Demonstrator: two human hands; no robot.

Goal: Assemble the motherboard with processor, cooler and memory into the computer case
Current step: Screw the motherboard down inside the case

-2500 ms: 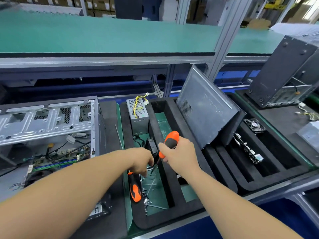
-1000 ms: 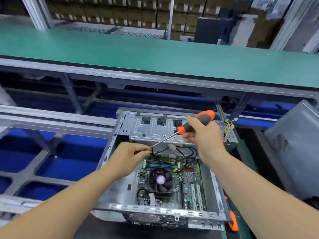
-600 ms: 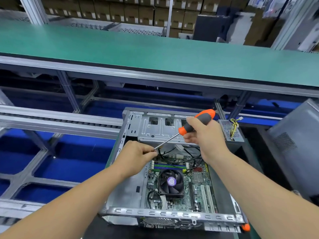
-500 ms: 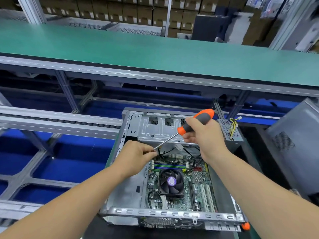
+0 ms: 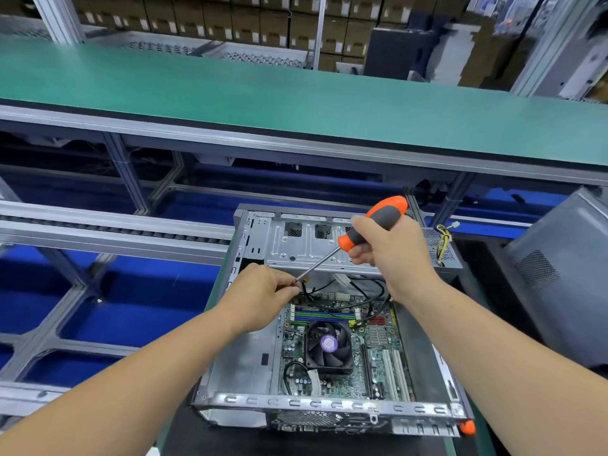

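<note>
An open metal computer case (image 5: pixel 243 357) lies flat before me. Inside it sits the green motherboard (image 5: pixel 378 357) with a black cooler fan (image 5: pixel 327 347) and memory sticks (image 5: pixel 324 314). My right hand (image 5: pixel 391 255) grips an orange and grey screwdriver (image 5: pixel 371 225) above the case's drive bay. Its shaft slants down to the left. My left hand (image 5: pixel 263 294) pinches something small at the shaft's tip, above the board's far left corner; the small thing is mostly hidden by my fingers.
A grey case side panel (image 5: pixel 566 268) leans at the right. A power supply with yellow wires (image 5: pixel 442 245) stands behind the case. A second orange screwdriver handle (image 5: pixel 467 427) pokes out at the case's near right corner. A green shelf (image 5: pixel 296 100) spans above; roller rails (image 5: pixel 115 228) run left.
I turned from the foam parts tray to the case, carrying the screwdriver. Over the last half second both hands have stayed at the shaft tip, almost still.
</note>
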